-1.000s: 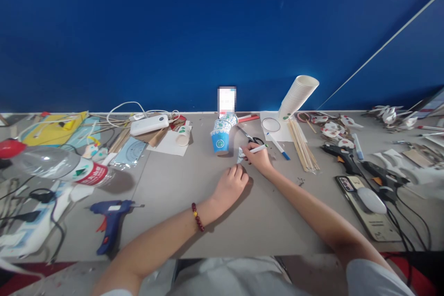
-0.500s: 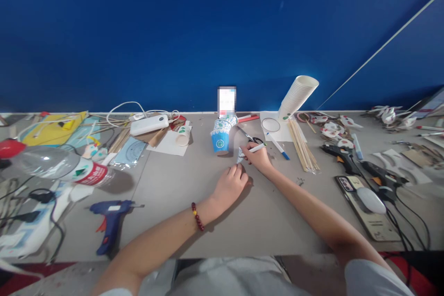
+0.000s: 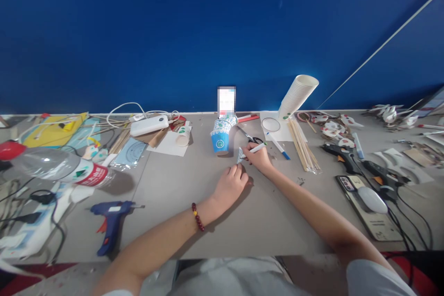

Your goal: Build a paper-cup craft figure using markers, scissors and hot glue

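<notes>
Many white cups [image 3: 297, 97] nested, tilted; right fingers [image 3: 246, 150] hold marker [image 3: 258, 148].

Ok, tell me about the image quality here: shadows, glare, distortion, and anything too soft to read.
In the head view, the upright screen is washed out and pixelated; the plastic bottle near the left edge looks stretched; a soft shadow falls beside the left hand; markings on the small paper piece at the right hand are too small to read.

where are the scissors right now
In the head view, the scissors lie right of centre, just beyond the right hand, between the blue cup and the blue-capped marker.
</notes>
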A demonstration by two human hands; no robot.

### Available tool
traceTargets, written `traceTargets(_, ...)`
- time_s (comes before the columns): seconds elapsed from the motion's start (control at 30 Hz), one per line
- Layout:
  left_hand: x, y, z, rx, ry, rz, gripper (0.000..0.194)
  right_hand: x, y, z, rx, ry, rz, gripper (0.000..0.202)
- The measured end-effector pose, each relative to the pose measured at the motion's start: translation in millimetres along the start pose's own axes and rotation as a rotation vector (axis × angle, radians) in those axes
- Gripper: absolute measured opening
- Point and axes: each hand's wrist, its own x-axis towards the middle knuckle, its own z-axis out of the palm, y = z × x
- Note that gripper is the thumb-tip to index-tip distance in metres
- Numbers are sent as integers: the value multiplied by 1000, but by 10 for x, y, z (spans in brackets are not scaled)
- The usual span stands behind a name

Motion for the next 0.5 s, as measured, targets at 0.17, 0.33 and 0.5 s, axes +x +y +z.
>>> traceTargets(0.17, -5, 1, -9, 9, 4, 11, 20, -2, 9, 15, -26, 0, -36, 31)
traceTargets(0.33, -4, 4, -6, 6, -5, 3, 20, -3, 19, 26, -34, 12, -59, 31)
traceTargets(0.5, 1, 0, -20, 10, -19, 0, 20, 5, 23, 4, -29, 7, -44, 29)
